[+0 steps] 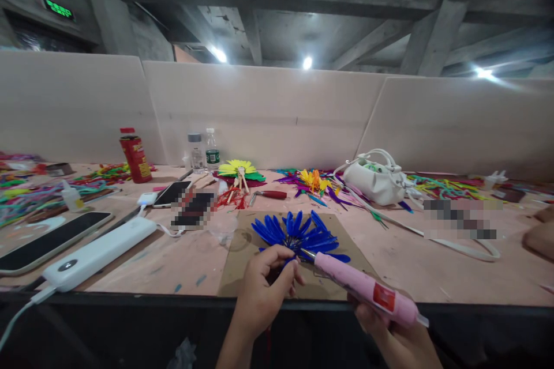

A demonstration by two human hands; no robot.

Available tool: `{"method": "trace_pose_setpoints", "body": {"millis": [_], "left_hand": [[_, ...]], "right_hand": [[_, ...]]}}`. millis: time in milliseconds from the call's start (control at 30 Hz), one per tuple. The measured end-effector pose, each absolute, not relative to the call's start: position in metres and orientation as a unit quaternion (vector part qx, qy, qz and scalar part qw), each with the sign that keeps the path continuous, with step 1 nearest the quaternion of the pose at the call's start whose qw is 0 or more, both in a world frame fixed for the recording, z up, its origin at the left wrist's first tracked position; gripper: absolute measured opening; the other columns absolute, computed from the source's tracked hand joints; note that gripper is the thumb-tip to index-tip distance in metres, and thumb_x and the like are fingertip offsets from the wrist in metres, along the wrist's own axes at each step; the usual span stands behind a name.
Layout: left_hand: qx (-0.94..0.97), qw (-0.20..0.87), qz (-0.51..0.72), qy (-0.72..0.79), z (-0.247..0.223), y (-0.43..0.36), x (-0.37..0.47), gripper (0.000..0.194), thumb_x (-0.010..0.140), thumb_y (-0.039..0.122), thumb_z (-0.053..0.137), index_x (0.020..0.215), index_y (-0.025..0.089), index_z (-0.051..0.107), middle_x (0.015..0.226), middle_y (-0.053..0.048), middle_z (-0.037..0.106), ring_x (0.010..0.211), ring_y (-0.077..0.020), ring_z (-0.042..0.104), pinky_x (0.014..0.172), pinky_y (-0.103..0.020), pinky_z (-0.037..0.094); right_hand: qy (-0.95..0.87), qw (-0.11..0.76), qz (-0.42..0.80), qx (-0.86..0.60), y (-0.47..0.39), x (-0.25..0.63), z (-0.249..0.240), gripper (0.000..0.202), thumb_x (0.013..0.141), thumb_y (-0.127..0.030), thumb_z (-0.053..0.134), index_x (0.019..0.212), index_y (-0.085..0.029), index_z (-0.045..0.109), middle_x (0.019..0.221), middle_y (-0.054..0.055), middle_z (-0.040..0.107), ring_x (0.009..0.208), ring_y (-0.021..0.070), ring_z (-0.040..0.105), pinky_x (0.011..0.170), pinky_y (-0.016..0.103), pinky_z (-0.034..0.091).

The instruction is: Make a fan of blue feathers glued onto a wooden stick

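Observation:
A ring of blue feathers (270, 230), fanned out like a flower, lies on a brown cardboard sheet (236, 274). At its near side my left hand (266, 285) is closed, thumb and fingers pinched at a bit of blue feather that they partly hide. My right hand (381, 323) grips a pink hot glue gun (359, 285) from below. The gun's metal nozzle points left at the dark centre of the feather flower, close to my left fingertips. Out of the gun's back end sticks a clear glue stick (423, 320).
Phones (56, 239) and a white power bank (101, 251) with cables lie at left. Behind stand a red bottle (135, 155), clear bottles, a yellow feather flower (240, 170), red-handled pliers (270, 194) and a white handbag (374, 181). Another person's hand (539, 239) rests at far right.

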State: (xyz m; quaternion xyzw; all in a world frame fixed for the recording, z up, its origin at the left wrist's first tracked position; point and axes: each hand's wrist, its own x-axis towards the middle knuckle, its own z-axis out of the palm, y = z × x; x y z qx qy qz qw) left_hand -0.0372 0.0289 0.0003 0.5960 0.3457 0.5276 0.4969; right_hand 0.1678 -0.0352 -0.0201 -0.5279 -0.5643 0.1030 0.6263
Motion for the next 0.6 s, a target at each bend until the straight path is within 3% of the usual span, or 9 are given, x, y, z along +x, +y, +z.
{"method": "trace_pose_setpoints", "body": {"millis": [133, 267, 600], "left_hand": [[0.604, 0.493, 0.529, 0.336, 0.0007, 0.0287, -0.0377, 0.021, 0.091, 0.038, 0.069, 0.086, 0.018, 0.067, 0.066, -0.002, 0.072, 0.053, -0.0123, 0.059, 0.051, -0.021, 0.045], [0.602, 0.498, 0.53, 0.33, 0.0006, 0.0287, -0.0372, 0.021, 0.092, 0.038, 0.068, 0.086, 0.017, 0.067, 0.065, -0.002, 0.071, 0.051, -0.0107, 0.057, 0.05, -0.02, 0.043], [0.591, 0.513, 0.528, 0.33, -0.0001, 0.0278, -0.0372, 0.025, 0.089, 0.043, 0.072, 0.087, 0.018, 0.068, 0.064, -0.001, 0.071, 0.047, -0.01, 0.057, 0.048, -0.019, 0.045]], "right_hand": [[-0.582, 0.61, 0.119, -0.525, -0.0357, 0.1664, -0.0146, 0.053, 0.083, -0.072, 0.066, 0.063, -0.023, 0.07, 0.046, 0.0, 0.058, 0.043, 0.0181, 0.056, 0.051, 0.028, 0.055], [-0.571, 0.61, 0.124, -0.535, -0.0363, 0.1677, -0.0184, 0.049, 0.081, -0.07, 0.069, 0.066, -0.023, 0.071, 0.047, 0.0, 0.059, 0.042, 0.0178, 0.055, 0.044, 0.026, 0.05], [-0.564, 0.613, 0.127, -0.538, -0.0363, 0.1693, -0.0212, 0.047, 0.078, -0.067, 0.073, 0.06, -0.025, 0.069, 0.044, -0.001, 0.056, 0.041, 0.0185, 0.055, 0.043, 0.025, 0.05]]}}
